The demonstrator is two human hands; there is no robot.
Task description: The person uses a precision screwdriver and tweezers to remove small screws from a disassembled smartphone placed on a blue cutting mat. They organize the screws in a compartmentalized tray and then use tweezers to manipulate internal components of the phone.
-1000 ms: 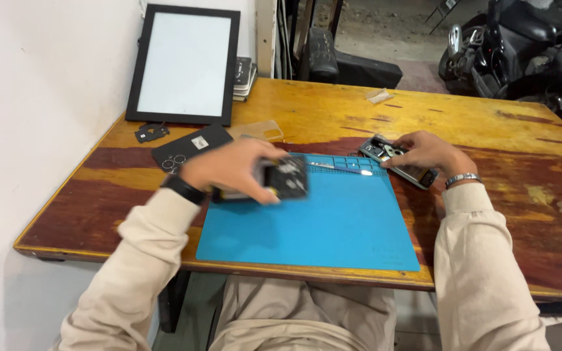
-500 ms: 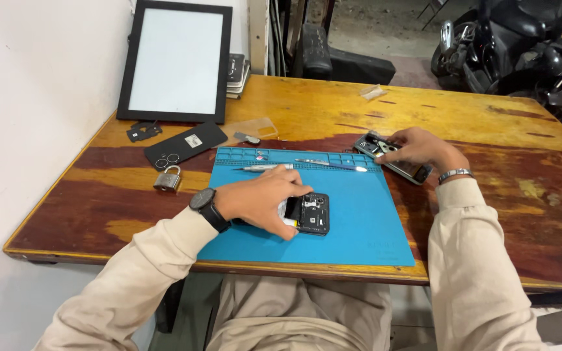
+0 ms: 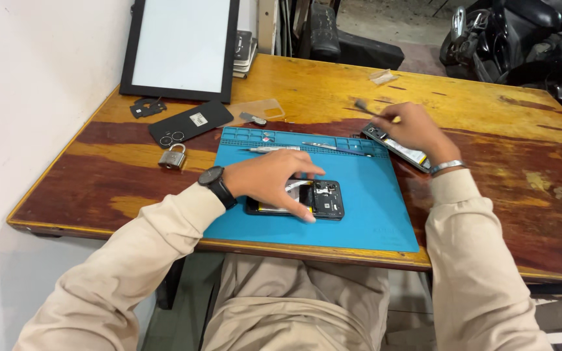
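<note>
Right hand [image 3: 417,130] now raised, tool [image 3: 371,112] lifted.

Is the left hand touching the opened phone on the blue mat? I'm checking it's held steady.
Touching: the head view shows the left hand lying over the opened phone, fingertips pressed on its edges.

Under the left hand [image 3: 269,184] lies a black opened phone [image 3: 313,199] with silvery insides, on a bright blue mat [image 3: 359,214]. Beneath the right hand [image 3: 414,130] sits a second opened phone [image 3: 406,151], dark with what looks like a pale yellowish strip. Beyond the left hand: a black back cover [image 3: 190,123], a silver padlock [image 3: 173,158], and the amber and reddish-brown streaked table [image 3: 502,188].
</note>
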